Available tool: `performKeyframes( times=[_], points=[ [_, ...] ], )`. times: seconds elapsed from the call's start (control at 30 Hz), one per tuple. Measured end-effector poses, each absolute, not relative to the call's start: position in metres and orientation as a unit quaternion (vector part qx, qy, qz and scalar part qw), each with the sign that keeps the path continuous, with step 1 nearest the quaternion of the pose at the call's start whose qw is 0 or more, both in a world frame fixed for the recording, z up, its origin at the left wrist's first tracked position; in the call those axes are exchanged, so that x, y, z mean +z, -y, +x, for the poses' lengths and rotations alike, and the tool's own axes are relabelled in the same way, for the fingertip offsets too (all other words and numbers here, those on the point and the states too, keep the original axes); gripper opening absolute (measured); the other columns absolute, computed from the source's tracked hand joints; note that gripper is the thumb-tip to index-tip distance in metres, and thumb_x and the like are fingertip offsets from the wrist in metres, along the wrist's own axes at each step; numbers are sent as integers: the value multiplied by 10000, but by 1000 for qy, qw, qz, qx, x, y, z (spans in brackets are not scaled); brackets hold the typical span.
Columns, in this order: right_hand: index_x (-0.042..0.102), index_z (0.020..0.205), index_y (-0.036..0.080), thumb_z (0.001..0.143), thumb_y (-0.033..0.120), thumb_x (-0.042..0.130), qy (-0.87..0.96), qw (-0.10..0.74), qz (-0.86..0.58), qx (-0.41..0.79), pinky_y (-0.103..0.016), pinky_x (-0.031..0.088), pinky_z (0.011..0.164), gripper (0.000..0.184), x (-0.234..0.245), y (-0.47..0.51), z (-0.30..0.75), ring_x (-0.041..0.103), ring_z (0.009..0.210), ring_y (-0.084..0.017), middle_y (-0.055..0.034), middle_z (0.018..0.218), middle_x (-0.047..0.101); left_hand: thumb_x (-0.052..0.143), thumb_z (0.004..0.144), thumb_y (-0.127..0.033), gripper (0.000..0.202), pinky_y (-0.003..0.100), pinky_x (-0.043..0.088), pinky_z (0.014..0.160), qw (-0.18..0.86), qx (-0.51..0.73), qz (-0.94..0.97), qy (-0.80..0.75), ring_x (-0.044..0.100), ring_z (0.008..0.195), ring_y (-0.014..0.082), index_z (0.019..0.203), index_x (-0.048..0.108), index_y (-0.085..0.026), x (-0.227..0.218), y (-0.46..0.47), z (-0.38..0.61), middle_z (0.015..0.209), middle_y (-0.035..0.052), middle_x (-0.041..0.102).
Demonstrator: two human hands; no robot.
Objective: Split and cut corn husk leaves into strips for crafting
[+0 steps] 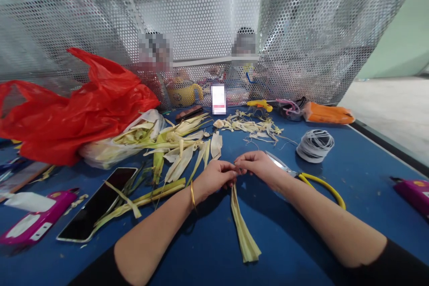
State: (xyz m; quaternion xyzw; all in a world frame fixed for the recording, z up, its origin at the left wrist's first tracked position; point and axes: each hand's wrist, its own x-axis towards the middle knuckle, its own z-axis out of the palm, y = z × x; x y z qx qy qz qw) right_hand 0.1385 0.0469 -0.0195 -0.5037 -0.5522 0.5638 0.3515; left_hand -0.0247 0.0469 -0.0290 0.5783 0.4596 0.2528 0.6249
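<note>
Your left hand (216, 175) has its fingers pinched together at the narrow top of a pale green husk strip (245, 237), which hangs toward you and fans out at its lower end above or on the blue tabletop (284, 250). Your right hand (257, 166) meets it there, fingertips drawn in narrow against the left ones; what they grip between them is hidden, so you cannot tell. Just beyond your right forearm lie yellow-handled scissors (330, 186), partly covered by it, with a ball of whitish string (315, 146) behind them. Left of your hands, loose husks (182, 163) spread near a dark-screened phone (95, 208) and a red plastic bag (94, 111)
</note>
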Motion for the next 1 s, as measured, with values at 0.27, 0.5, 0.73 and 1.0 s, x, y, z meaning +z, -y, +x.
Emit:
performKeyframes(
  times=[0.27,0.5,0.73,1.0],
  points=[
    [701,877,171,721,357,622,565,369,-493,549,-215,370,527,256,-17,-52,148,548,602,-98,-21,806,685,643,716,-366,235,180,329,452,624,284,553,-474,480,470,63,736,670,-133,-32,-46,-26,572,-23,567],
    [702,796,184,728,288,638,689,310,-473,454,-240,427,595,140,-18,-58,158,591,653,-136,-2,723,691,622,750,-400,275,169,325,452,628,297,536,-479,480,475,55,757,686,-132,-31,-46,-27,597,-9,571],
    [673,665,196,749,187,606,737,299,-508,330,-235,387,600,107,-22,-52,149,561,641,-128,15,662,653,618,740,-370,248,167,315,431,639,305,522,-476,475,452,51,725,679,-130,-29,-46,-26,566,-14,566],
    [638,735,193,761,208,609,745,307,-509,304,-232,345,563,41,-20,-51,149,490,603,-113,23,681,602,641,731,-375,246,164,291,412,630,315,512,-491,464,458,44,737,681,-133,-30,-46,-26,618,-3,598]
  ],
)
